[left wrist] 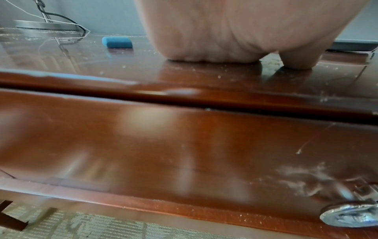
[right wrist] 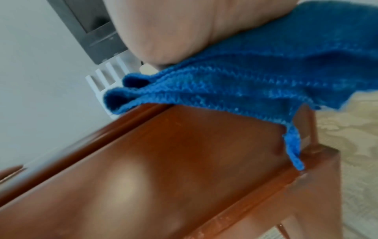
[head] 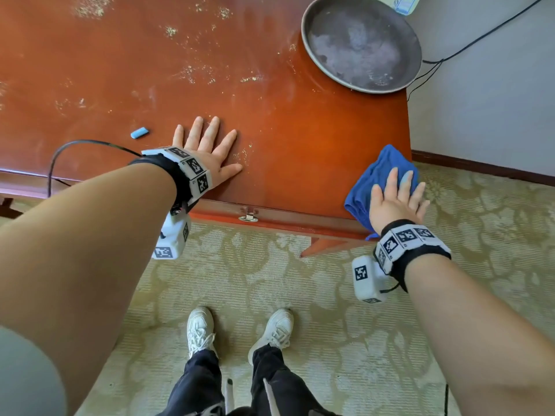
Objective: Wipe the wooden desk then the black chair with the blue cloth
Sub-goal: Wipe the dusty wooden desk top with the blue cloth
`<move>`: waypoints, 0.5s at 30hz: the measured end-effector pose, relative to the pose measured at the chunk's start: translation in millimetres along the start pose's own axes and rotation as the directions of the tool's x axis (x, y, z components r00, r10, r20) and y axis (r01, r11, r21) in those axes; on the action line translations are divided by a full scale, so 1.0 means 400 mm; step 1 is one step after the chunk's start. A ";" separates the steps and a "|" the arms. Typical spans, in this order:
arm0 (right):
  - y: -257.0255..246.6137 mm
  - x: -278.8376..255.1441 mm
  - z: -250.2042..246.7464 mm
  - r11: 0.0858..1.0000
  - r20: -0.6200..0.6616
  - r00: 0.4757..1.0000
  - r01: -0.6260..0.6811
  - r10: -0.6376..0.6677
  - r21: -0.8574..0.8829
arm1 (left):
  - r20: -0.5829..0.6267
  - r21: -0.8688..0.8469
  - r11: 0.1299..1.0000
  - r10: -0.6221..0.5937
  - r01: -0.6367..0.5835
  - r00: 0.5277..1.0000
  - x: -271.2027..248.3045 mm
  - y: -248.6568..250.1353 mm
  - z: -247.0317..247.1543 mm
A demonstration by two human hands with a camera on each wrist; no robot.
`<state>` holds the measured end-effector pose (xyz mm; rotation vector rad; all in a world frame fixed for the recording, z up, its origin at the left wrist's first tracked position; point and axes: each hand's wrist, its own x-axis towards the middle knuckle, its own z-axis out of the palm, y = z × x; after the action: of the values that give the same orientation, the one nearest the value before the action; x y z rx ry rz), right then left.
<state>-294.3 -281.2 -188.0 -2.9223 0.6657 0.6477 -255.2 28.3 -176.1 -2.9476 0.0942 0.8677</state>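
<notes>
- Blue cloth (head: pixel 381 178) sits at the table's (head: pixel 285 139) near right corner, bunched, one edge hanging over the front edge; the right wrist view shows that drooping edge against the corner post.
- Far left of the top: pale dusty specks scattered across the red-brown surface, thickest toward the back.
- Small blue block (head: pixel 139 133) lies on the top just left of the left hand (head: pixel 207 151), apart from it.
- Left hand: palm down on the table near the front edge, fingers (head: pixel 210 130) straight and spread, holding nothing; likely a brace.
- Drawer pull (head: pixel 248 218) on the front rail, between the two hands.
- Round metal tray (head: pixel 360 43) at the back right, overhanging the table's side edge.
- Right hand (head: pixel 393 199): flat on the cloth, fingers straight, pressing rather than gripping.
- Step in hand, as I judge it: wiping the table. To do it well, gather the hanging edge under the palm, keep even pressure, sweep in overlapping passes leftward toward the specks, and lift or work round the block and tray.
- Hidden: black chair not in view; table's left end and back edge cut off; right wrist view blurred.
</notes>
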 end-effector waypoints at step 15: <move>-0.205 -0.038 0.004 0.992 0.050 0.992 0.116 -0.114 -0.046 | 0.022 -0.038 0.999 0.033 -0.033 0.999 -0.006 -0.014 -0.005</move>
<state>-272.3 -200.7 -184.8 -2.9524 0.4790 0.7270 -255.7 33.8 -172.7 -2.9787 0.1270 0.9163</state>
